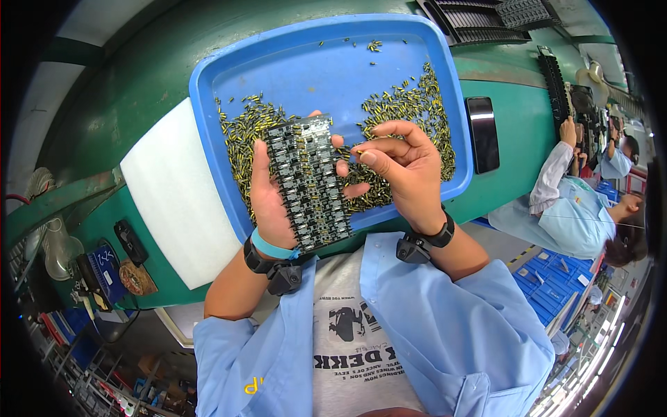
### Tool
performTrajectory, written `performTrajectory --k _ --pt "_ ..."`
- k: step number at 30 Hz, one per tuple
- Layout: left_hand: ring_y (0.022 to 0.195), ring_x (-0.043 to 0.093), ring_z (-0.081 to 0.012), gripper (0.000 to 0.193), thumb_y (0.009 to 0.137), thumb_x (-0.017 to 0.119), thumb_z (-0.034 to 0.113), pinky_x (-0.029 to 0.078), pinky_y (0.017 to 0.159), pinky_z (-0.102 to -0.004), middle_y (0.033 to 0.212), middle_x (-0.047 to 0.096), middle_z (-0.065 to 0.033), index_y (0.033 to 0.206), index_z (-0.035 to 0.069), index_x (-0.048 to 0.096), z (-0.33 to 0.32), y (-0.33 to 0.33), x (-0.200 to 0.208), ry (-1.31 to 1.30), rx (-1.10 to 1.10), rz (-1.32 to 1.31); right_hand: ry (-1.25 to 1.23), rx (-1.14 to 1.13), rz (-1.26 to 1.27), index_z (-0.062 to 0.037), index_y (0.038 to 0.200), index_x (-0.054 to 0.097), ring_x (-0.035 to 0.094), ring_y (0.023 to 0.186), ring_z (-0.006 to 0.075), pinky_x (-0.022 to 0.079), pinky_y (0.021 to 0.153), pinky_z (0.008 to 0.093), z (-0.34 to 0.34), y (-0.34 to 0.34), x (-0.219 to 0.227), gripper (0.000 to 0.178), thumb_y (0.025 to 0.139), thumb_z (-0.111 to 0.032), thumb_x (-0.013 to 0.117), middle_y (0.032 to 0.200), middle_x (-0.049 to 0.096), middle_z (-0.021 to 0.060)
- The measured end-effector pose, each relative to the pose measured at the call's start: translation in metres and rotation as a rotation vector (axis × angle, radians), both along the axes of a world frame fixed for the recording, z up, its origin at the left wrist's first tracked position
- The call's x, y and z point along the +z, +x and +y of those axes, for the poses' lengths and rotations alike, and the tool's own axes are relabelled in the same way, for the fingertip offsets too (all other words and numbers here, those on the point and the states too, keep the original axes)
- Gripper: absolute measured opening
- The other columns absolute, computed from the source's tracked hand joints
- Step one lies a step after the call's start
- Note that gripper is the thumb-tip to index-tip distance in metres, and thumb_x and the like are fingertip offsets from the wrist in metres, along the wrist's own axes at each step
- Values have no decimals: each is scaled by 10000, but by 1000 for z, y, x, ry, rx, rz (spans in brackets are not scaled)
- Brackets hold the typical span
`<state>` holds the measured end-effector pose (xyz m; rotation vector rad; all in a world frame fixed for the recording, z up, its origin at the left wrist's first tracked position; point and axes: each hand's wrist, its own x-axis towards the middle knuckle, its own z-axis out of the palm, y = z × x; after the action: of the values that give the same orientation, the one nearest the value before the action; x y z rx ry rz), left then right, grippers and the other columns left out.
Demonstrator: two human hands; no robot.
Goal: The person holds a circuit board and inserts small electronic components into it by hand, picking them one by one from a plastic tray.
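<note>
My left hand (269, 208) is wrapped round a dark panel of small circuit boards (311, 181), its thumb along the left edge and its fingertips showing at the right edge. Rows of silvery and yellowish parts cover the panel. My right hand (415, 177) is closed in a pinch beside the panel's upper right; a tiny piece (358, 151) shows at the fingertips, too small to make out fully. Both hands are over a blue plastic tray (299, 66). Many small black-and-brass cylindrical parts (406, 108) lie heaped in it, left and right.
A white sheet (177, 194) lies left of the tray, and a black phone (483, 135) to its right, on the green table (517, 125). Black slotted racks (479, 21) stand at the far right. A co-worker in light blue (570, 215) sits farther right, near blue bins (552, 285).
</note>
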<state>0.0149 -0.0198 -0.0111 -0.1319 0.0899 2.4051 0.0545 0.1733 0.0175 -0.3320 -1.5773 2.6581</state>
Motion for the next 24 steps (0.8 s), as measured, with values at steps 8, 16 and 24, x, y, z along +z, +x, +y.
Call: performTrajectory --k 8,16,24 --pt "1165 683 -341 822 1102 324 709 537 1062 -704 1427 604 -204 1682 127 307 0 1 0 12 0 8 -3 -16 35 -8 1260 567 776 979 180 620 900 326 -3 3 0 376 954 69 772 1069 801 169" --pt "1168 687 -329 820 1109 319 698 558 1039 -651 1436 615 -201 1677 107 320 0 0 1 3 11 11 324 29 252 -10 1277 483 788 1025 295 717 670 349 -5 3 -2 422 958 118 727 1048 763 190" --pt "1215 679 -303 793 1132 298 659 569 1053 -551 1430 637 -185 1643 59 388 0 2 0 -50 -21 27 986 125 458 -27 1173 636 759 964 217 629 825 349 -7 -5 11 358 888 112 802 997 755 121"
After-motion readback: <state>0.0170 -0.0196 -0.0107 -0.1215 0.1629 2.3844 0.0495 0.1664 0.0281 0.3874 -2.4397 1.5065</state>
